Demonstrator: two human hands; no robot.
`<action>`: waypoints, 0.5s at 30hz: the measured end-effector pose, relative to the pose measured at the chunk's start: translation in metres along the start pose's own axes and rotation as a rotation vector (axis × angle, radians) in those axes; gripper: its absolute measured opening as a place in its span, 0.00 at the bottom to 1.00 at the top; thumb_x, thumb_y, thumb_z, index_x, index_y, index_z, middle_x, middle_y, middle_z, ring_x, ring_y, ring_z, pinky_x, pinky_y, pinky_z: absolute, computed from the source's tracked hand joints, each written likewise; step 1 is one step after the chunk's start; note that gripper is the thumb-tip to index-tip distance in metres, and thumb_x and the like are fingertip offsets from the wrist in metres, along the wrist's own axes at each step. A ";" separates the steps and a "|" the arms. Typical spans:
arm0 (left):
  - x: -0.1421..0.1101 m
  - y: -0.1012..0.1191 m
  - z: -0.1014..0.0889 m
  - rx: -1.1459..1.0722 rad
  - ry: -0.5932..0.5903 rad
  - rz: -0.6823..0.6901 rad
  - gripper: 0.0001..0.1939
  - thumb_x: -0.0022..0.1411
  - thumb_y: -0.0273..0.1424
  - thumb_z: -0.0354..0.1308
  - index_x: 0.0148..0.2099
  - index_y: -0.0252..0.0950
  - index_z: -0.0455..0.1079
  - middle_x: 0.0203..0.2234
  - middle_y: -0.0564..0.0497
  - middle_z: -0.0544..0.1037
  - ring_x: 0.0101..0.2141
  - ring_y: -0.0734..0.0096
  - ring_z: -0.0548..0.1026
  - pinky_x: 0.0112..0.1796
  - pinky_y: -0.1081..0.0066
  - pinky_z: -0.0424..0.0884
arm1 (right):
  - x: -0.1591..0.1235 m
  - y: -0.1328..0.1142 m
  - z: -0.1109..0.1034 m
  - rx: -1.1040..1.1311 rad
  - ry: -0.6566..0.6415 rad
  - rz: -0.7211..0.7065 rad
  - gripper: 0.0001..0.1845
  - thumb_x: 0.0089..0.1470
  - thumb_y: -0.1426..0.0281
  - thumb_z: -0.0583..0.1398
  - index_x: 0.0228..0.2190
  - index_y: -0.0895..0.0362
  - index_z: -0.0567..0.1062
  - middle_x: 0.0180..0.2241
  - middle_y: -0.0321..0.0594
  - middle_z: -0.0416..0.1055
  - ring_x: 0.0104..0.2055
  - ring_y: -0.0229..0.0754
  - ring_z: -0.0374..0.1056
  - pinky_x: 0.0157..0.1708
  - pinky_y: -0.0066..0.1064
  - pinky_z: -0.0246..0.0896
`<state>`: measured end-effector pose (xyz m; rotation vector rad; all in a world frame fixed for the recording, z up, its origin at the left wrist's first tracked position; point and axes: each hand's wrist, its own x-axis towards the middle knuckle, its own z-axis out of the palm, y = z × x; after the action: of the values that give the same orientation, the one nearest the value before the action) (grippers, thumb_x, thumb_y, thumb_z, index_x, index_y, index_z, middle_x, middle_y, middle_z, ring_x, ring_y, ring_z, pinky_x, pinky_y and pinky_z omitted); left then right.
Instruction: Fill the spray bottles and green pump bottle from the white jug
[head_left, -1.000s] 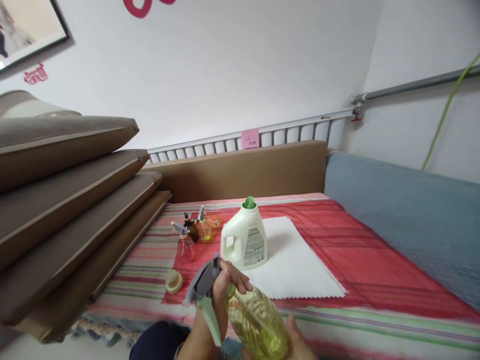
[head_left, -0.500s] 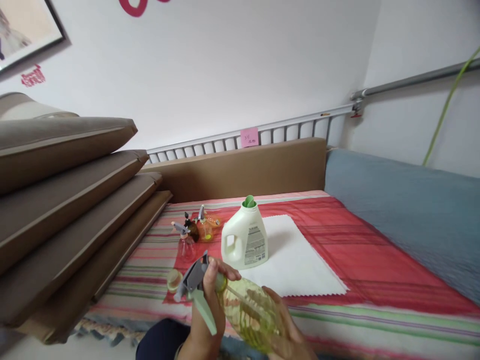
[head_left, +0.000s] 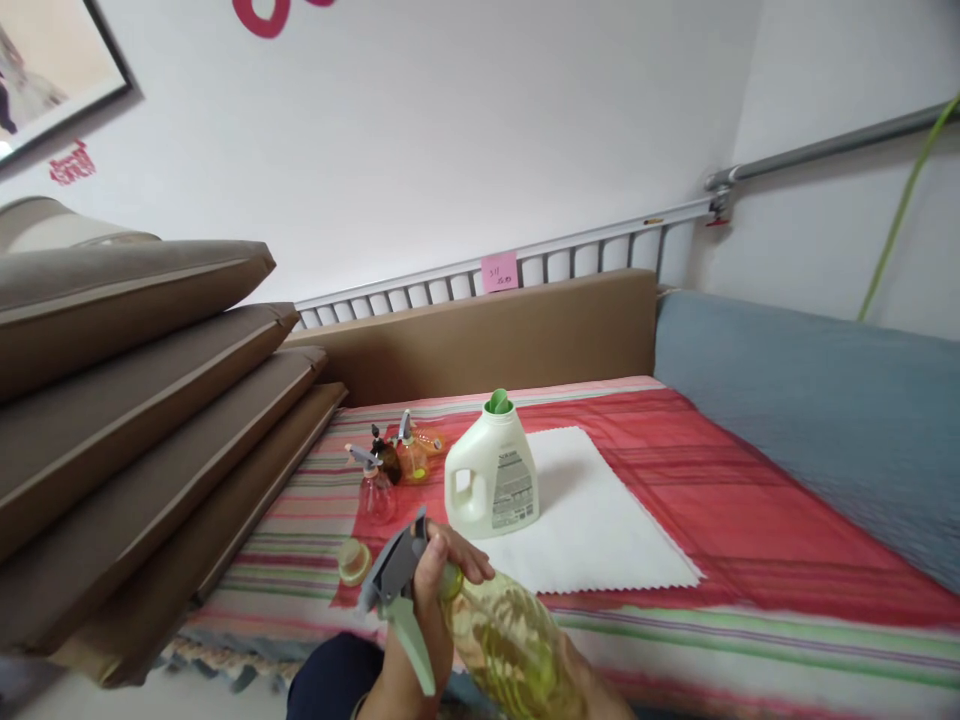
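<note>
Head view: the wall [head_left: 465, 130] is the largest surface, with the striped cloth [head_left: 285, 545] spread below it. A stack of brown cushions [head_left: 127, 400] occupies the left side; the red cloth [head_left: 750, 500] lies over the stripes, and the blue pad [head_left: 810, 390] borders it on the right. The brown panel [head_left: 480, 345] stands along the back, in front of the radiator [head_left: 570, 262]. The white sheet [head_left: 600, 520] rests on the red cloth, its near edge zigzag. The jug [head_left: 491, 480] stands upright at the sheet's left side, a green piece [head_left: 499, 402] in its mouth. Nearest the camera, the spray bottle [head_left: 510, 645], yellow-green, is held off the cloth and tilted — grey head to the upper left, base to the lower right. The left hand [head_left: 446, 565] grasps it about the neck. The right hand [head_left: 592, 685] is against its lower end; the fingers are largely hidden, so its grip cannot be told. Left of the jug are a pink bottle [head_left: 376, 495], an amber bottle [head_left: 412, 460] and a dark bottle [head_left: 388, 460], all upright, with an orange bottle [head_left: 429, 440] just behind. The pink note [head_left: 499, 272] is at the radiator; the cap [head_left: 353, 562] lies near the pink bottle.
</note>
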<state>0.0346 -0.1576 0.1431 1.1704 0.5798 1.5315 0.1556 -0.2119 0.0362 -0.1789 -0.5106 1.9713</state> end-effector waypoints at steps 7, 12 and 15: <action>0.006 0.008 -0.001 -0.024 0.103 -0.007 0.17 0.53 0.42 0.60 0.22 0.36 0.63 0.16 0.55 0.70 0.23 0.70 0.72 0.31 0.69 0.70 | -0.003 0.007 -0.021 0.038 0.156 -0.042 0.26 0.45 0.61 0.66 0.47 0.52 0.71 0.50 0.43 0.72 0.47 0.47 0.70 0.32 0.30 0.66; 0.012 0.022 -0.007 0.001 0.118 0.087 0.16 0.53 0.41 0.60 0.22 0.37 0.64 0.16 0.56 0.71 0.24 0.71 0.72 0.32 0.71 0.70 | -0.008 0.011 -0.034 0.095 0.192 -0.048 0.21 0.48 0.60 0.63 0.45 0.54 0.73 0.46 0.43 0.75 0.43 0.46 0.72 0.30 0.29 0.66; 0.013 0.027 -0.007 0.010 0.102 0.135 0.14 0.53 0.40 0.60 0.22 0.37 0.65 0.17 0.56 0.71 0.23 0.71 0.72 0.30 0.72 0.71 | -0.010 0.008 -0.034 0.055 0.217 -0.046 0.20 0.49 0.59 0.62 0.42 0.55 0.75 0.41 0.43 0.77 0.39 0.45 0.74 0.32 0.32 0.67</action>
<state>0.0172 -0.1519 0.1675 1.1636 0.5867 1.7131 0.1656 -0.2147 0.0011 -0.3389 -0.3163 1.8913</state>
